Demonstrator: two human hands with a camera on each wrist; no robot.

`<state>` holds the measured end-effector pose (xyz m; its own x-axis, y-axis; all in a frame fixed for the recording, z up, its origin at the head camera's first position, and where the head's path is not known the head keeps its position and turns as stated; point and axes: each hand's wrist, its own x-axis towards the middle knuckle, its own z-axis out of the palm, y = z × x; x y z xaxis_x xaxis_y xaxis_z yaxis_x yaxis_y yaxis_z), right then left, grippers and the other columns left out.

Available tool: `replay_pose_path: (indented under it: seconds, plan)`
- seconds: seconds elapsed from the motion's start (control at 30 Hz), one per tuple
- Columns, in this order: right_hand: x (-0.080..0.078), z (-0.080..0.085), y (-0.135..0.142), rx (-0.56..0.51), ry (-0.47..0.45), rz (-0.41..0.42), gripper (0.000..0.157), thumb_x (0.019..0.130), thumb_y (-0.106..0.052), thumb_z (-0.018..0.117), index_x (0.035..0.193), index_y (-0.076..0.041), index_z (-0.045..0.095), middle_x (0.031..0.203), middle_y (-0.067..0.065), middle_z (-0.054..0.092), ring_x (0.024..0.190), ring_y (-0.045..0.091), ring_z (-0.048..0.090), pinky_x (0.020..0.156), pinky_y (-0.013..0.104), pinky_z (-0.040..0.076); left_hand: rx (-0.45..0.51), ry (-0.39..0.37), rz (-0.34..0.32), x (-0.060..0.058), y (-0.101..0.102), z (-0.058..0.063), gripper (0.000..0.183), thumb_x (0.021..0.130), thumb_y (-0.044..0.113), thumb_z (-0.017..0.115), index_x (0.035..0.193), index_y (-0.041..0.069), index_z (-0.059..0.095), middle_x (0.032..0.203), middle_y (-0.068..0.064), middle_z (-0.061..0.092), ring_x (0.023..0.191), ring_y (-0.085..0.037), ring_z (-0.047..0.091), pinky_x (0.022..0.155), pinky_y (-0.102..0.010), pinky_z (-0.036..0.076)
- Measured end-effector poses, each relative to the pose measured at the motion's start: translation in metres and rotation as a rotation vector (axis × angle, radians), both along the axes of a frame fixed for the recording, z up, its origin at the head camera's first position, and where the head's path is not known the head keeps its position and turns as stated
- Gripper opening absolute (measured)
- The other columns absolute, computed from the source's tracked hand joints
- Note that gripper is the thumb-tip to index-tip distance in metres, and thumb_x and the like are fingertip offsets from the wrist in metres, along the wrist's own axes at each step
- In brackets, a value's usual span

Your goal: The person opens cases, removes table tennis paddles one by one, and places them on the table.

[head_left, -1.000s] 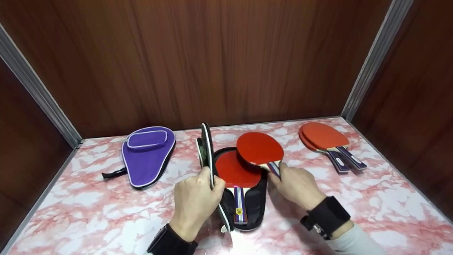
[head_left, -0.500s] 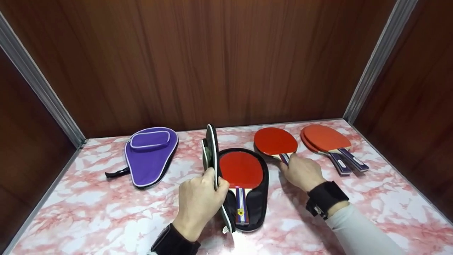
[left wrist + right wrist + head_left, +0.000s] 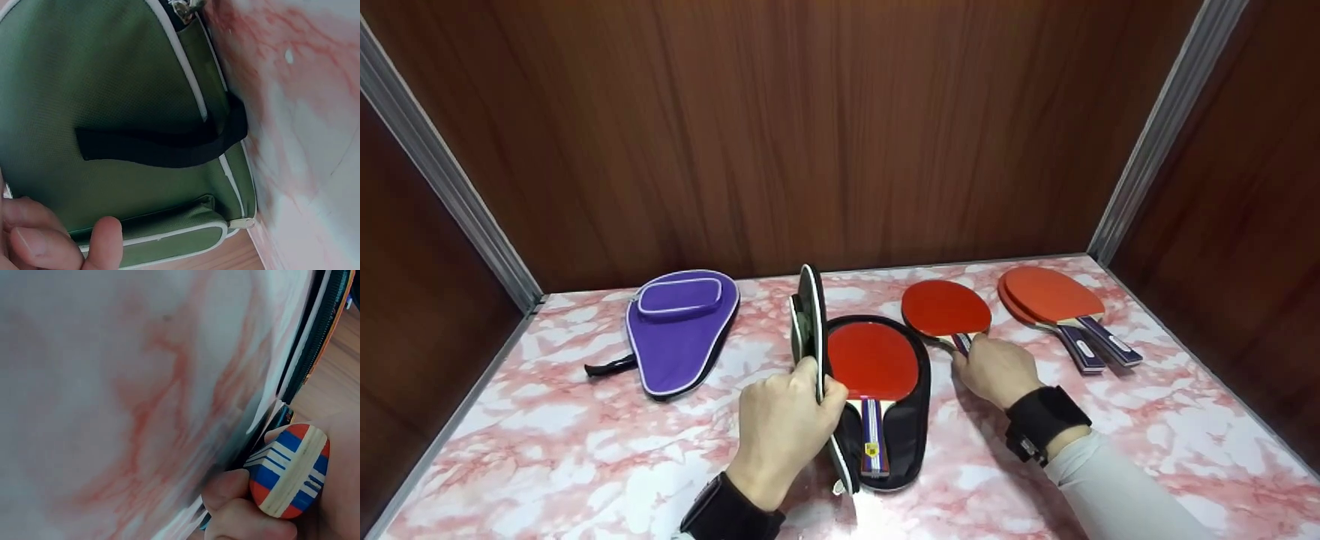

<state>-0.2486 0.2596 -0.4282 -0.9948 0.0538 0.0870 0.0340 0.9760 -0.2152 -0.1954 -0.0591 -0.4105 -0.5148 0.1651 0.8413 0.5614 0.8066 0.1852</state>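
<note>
My left hand (image 3: 781,429) grips the raised flap (image 3: 815,322) of a zippered table tennis paddle case and holds it upright. The left wrist view shows its green outside (image 3: 124,84), with a black strap (image 3: 152,147) and a pocket. In the case's black lower half (image 3: 913,431) lies a red paddle (image 3: 874,361), handle toward me. My right hand (image 3: 997,371) grips the handle of a second red paddle (image 3: 945,307), right of the case. The striped butt of that handle (image 3: 289,471) shows in the right wrist view. Whether this paddle touches the table cannot be told.
A purple paddle case (image 3: 681,337) with a black strap lies at the left. Two orange-red paddles (image 3: 1054,292) overlap at the back right, close to the right-hand paddle. Wooden panels (image 3: 840,135) enclose the marbled table (image 3: 570,450) at the back and sides.
My right hand has carried its paddle rightward, from over the case to beside it, and lowered it slightly. My left hand still holds the flap upright.
</note>
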Motion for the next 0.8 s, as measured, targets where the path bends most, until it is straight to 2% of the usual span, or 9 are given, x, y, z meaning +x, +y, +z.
replay_pose_path:
  seconds: [0.3, 0.47, 0.63, 0.8]
  plan:
    - [0.0034, 0.0020, -0.0023, 0.028, -0.015, -0.005, 0.035, 0.103, -0.030, 0.066, 0.087, 0.000, 0.062, 0.073, 0.014, 0.061, 0.073, 0.043, 0.068, 0.068, 0.060, 0.057, 0.002, 0.016, 0.005, 0.0012, 0.0002, 0.0027, 0.025, 0.079, 0.016, 0.071, 0.065, 0.016, 0.050, 0.046, 0.001, 0.043, 0.037, -0.028, 0.049, 0.037, -0.043, 0.036]
    - [0.0062, 0.0006, -0.0036, 0.064, -0.002, -0.003, 0.034, 0.101, -0.032, 0.067, 0.084, -0.004, 0.061, 0.069, 0.010, 0.060, 0.069, 0.040, 0.066, 0.067, 0.058, 0.055, -0.005, 0.000, 0.003, 0.0021, 0.0021, 0.0020, 0.023, 0.079, 0.016, 0.072, 0.067, 0.014, 0.053, 0.046, -0.001, 0.048, 0.038, -0.030, 0.052, 0.037, -0.043, 0.037]
    - [0.0062, 0.0014, -0.0018, 0.055, -0.044, -0.021, 0.039, 0.102, -0.039, 0.068, 0.082, -0.007, 0.061, 0.069, 0.007, 0.060, 0.070, 0.036, 0.064, 0.070, 0.055, 0.052, -0.009, -0.022, -0.002, 0.0029, 0.0033, 0.0014, 0.022, 0.080, 0.016, 0.073, 0.068, 0.013, 0.055, 0.047, -0.002, 0.050, 0.040, -0.031, 0.054, 0.039, -0.044, 0.039]
    - [0.0090, 0.0060, -0.0013, 0.051, -0.072, -0.005, 0.044, 0.102, -0.044, 0.070, 0.073, -0.011, 0.064, 0.065, 0.005, 0.059, 0.065, 0.030, 0.062, 0.066, 0.051, 0.050, -0.010, -0.042, -0.002, 0.0043, 0.0040, 0.0004, 0.021, 0.081, 0.016, 0.072, 0.069, 0.013, 0.055, 0.046, 0.000, 0.049, 0.040, -0.030, 0.054, 0.039, -0.043, 0.040]
